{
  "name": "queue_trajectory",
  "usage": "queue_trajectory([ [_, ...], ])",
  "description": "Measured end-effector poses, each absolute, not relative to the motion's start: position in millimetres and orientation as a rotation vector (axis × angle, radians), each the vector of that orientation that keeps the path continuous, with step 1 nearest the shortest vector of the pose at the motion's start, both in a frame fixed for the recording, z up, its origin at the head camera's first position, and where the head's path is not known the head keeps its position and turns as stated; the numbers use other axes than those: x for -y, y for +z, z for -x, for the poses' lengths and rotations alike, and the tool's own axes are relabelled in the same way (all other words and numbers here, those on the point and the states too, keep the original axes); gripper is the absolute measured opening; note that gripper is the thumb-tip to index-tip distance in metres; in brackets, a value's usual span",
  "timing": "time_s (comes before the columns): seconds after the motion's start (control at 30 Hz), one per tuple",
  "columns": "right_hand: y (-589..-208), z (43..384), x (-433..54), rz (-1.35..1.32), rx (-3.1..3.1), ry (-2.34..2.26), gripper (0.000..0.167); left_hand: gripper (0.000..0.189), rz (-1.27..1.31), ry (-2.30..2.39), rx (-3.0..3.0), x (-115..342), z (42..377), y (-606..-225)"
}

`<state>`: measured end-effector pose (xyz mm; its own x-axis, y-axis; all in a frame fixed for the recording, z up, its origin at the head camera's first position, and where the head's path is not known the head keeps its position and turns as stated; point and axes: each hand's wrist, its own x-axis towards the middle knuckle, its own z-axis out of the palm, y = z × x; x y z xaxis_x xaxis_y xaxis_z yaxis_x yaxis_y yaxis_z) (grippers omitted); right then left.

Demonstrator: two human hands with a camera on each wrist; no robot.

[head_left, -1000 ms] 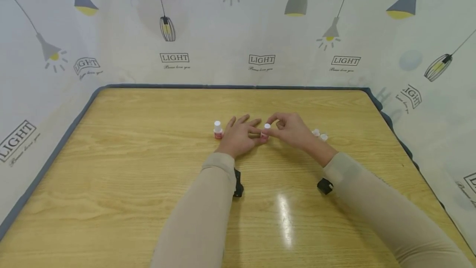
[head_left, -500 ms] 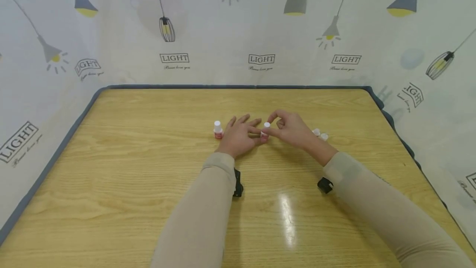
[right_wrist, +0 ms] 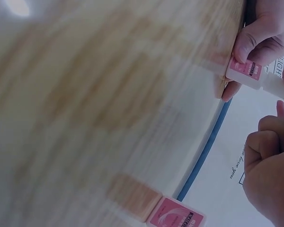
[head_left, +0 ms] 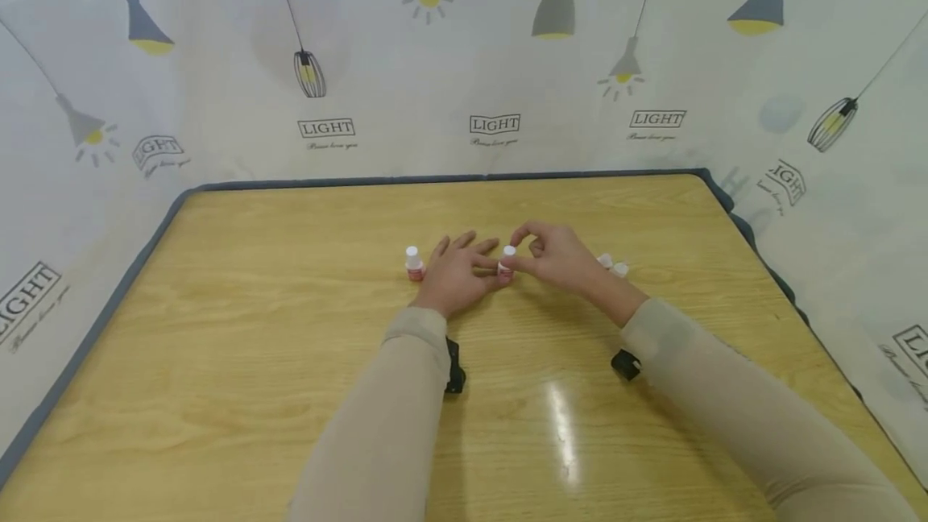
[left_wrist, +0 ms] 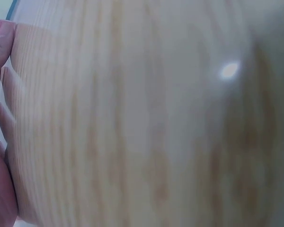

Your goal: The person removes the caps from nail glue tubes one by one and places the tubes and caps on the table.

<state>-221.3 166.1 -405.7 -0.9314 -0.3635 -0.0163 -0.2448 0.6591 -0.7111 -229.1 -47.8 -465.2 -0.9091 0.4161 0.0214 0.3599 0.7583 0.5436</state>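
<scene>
Cap-twisting looks underway — left hand [head_left: 455, 279] grips the small bottle [head_left: 504, 265] on the bench [head_left: 217, 361], right hand [head_left: 554, 258] fingers pinch its white cap [head_left: 509, 250]; next, probably, turning without tipping.

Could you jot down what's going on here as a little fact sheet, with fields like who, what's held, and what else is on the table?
who: a person in beige sleeves, seated at a wooden table
left hand: holds the base of a small bottle
right hand: pinches that bottle's white cap
second bottle: upright, left of the left hand
behind the right hand: two more small bottles
backdrop: curtain printed with lamps
</scene>
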Motion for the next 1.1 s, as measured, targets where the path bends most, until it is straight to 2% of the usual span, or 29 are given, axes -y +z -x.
queue_trajectory([
  [0.27,-408.2,222.0,-165.6,0.508,-2.707,-1.137,0.022,0.047,-0.607,0.875,-2.849,47.4,227.8,-463.7],
  [0.53,-405.9,222.6,-163.1,0.418,-2.729,-1.083,0.033,0.047,-0.611,0.851,-2.86,46.0,228.8,-465.1],
  [0.87,-407.5,221.5,-162.4,0.478,-2.729,-1.16,0.023,0.049,-0.593,0.862,-2.855,47.7,229.3,-466.4],
  [1.1,-409.5,221.0,-165.3,0.496,-2.703,-1.231,0.029,0.05,-0.611,0.869,-2.856,47.7,231.2,-468.7],
])
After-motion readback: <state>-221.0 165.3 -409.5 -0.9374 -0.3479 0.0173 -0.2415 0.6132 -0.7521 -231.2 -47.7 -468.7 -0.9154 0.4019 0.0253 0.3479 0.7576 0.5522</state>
